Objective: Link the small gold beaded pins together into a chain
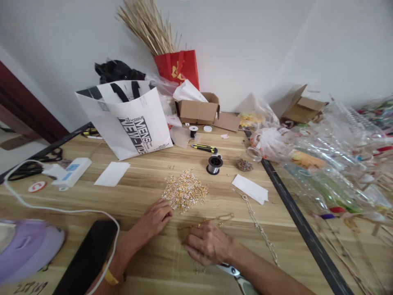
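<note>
My left hand (pixel 158 218) rests on the table at the near edge of a pile of small gold and clear beads (pixel 186 190). Its fingers are curled together, and whatever may be between them is hidden. To its right, my right hand (pixel 208 243) is closed over a thin gold chain (pixel 225 218), part of which stretches out beyond the knuckles. Another bit of chain (pixel 200 269) shows just below that hand. Pliers (pixel 232 270) with pale handles lie partly beneath my right wrist. A longer beaded chain (pixel 259 225) is laid out farther right.
Behind the beads are a wire spool (pixel 214 165), a yellow-black utility knife (pixel 204 148) and a white shopping bag (pixel 129 123). A white cable (pixel 76 211) crosses by my left forearm, near a black phone-like slab (pixel 87 258). Plastic bottles (pixel 331 180) crowd the right, past a dark table edge (pixel 294 209).
</note>
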{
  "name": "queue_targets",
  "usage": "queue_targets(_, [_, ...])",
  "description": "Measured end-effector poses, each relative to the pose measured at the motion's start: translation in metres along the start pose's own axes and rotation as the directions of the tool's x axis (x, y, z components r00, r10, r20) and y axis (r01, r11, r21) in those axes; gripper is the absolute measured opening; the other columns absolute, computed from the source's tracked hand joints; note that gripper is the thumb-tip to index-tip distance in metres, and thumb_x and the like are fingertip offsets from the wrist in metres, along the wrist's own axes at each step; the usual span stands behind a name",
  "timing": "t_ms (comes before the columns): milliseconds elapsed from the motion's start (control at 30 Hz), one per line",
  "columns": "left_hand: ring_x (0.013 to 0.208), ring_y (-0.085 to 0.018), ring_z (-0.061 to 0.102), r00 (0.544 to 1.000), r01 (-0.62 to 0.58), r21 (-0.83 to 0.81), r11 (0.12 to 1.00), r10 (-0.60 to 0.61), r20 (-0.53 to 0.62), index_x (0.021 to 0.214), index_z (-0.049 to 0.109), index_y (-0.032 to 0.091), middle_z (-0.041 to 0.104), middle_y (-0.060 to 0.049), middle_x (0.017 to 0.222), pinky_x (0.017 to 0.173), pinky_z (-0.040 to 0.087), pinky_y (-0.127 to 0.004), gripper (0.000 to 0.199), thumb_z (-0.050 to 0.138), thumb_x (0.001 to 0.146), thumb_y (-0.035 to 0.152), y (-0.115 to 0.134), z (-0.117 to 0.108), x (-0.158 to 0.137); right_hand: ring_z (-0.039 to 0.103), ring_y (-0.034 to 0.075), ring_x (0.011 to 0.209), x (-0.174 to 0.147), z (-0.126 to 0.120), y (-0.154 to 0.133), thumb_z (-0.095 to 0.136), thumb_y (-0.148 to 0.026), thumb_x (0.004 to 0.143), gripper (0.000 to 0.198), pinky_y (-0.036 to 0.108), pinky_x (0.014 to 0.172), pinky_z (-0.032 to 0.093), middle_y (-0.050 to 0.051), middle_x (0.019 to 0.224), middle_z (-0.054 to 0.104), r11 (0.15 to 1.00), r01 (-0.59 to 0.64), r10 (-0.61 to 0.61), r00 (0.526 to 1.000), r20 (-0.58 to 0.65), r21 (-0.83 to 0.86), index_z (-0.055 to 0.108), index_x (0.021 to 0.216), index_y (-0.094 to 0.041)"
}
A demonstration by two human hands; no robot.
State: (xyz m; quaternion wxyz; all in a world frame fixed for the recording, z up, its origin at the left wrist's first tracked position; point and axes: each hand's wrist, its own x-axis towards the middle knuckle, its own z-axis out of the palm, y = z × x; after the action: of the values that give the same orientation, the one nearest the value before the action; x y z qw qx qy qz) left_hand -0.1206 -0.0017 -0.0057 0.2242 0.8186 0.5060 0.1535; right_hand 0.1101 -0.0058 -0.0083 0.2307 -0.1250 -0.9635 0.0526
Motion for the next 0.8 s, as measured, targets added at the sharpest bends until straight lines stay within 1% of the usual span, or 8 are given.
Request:
queue_targets(67, [0.075,-0.017,0.049,1.0,-0.011,0.0,1.0,0.011,-0.006,0.069,0.054,0.018,0.054,-0.001,0.074,0.075,0.04,-0.029,0.017,0.045,0.082,0.014,0.002,-0.001,0.001,0.049,0.011,0.055,0.002,-0.007,0.0,0.041,-0.025,0.092,0.022,0.024,0.051,0.034,-0.001,0.067,0.056,0.999,-0.038,0.038,0.998,0.049,-0.014,0.051,0.075,-0.017])
queue_targets(133, [0.074,-0.017,0.048,1.0,-0.002,0.007,1.0,0.002,-0.011,0.066,0.053,0.018,0.053,-0.001,0.072,0.073,0.04,-0.028,0.017,0.044,0.081,0.013,0.005,-0.001,0.002,0.052,0.012,0.063,0.006,-0.016,0.003,0.042,-0.022,0.092,0.016,0.024,0.056,0.036,0.0,0.074,0.057,0.991,-0.127,0.13,0.985,0.113,-0.036,0.051,0.08,-0.017])
queue_targets(267, [0.072,-0.016,0.049,0.999,-0.008,0.019,1.0,0.008,-0.035,0.064,0.053,0.018,0.054,-0.001,0.071,0.069,0.04,-0.027,0.017,0.045,0.076,0.009,0.01,0.0,0.004,0.053,0.012,0.068,0.009,-0.037,0.016,0.044,-0.021,0.092,0.013,0.023,0.057,0.034,0.003,0.081,0.057,0.954,-0.295,0.3,0.942,0.153,-0.052,0.052,0.084,-0.016])
queue_targets(367, [0.071,-0.016,0.051,0.997,-0.041,0.013,0.999,0.042,-0.059,0.064,0.053,0.018,0.056,-0.001,0.07,0.069,0.04,-0.027,0.016,0.046,0.076,0.009,0.011,0.002,0.006,0.053,0.011,0.069,0.003,-0.054,0.034,0.044,-0.018,0.092,0.013,0.022,0.059,0.035,0.002,0.081,0.056,0.93,-0.361,0.369,0.913,0.175,-0.072,0.052,0.082,-0.016])
queue_targets(500, [0.07,-0.015,0.052,0.994,-0.044,-0.015,0.999,0.043,-0.098,0.065,0.055,0.018,0.057,-0.001,0.069,0.068,0.04,-0.026,0.015,0.048,0.076,0.009,0.012,0.003,0.006,0.054,0.013,0.07,-0.014,-0.076,0.061,0.046,-0.014,0.09,0.012,0.022,0.059,0.035,0.005,0.085,0.057,0.837,-0.467,0.53,0.824,0.203,-0.286,0.055,0.083,-0.015])
queue_targets(567, [0.069,-0.015,0.053,0.994,-0.032,-0.042,0.999,0.027,-0.105,0.066,0.056,0.018,0.058,-0.001,0.069,0.067,0.04,-0.025,0.015,0.049,0.076,0.009,0.013,0.003,0.006,0.055,0.016,0.075,-0.026,-0.081,0.073,0.048,-0.01,0.087,0.01,0.023,0.058,0.035,0.006,0.087,0.058,0.788,-0.474,0.586,0.773,0.242,-0.393,0.057,0.084,-0.015])
queue_targets(667, [0.07,-0.015,0.054,0.992,-0.016,-0.084,0.996,0.005,-0.129,0.067,0.056,0.018,0.059,0.0,0.069,0.068,0.041,-0.025,0.016,0.049,0.077,0.01,0.014,0.004,0.006,0.055,0.017,0.08,-0.043,-0.081,0.084,0.048,-0.005,0.082,0.016,0.024,0.058,0.037,0.008,0.093,0.057,0.774,-0.42,0.6,0.727,0.333,-0.474,0.059,0.086,-0.015])
queue_targets(800, [0.071,-0.014,0.055,0.984,-0.015,-0.103,0.995,-0.003,-0.179,0.066,0.056,0.018,0.059,0.0,0.069,0.068,0.042,-0.024,0.016,0.049,0.077,0.01,0.014,0.006,0.006,0.055,0.018,0.083,-0.057,-0.073,0.088,0.04,0.001,0.083,0.024,0.025,0.059,0.038,0.011,0.098,0.056,0.773,-0.372,0.593,0.713,0.374,-0.515,0.059,0.085,-0.014])
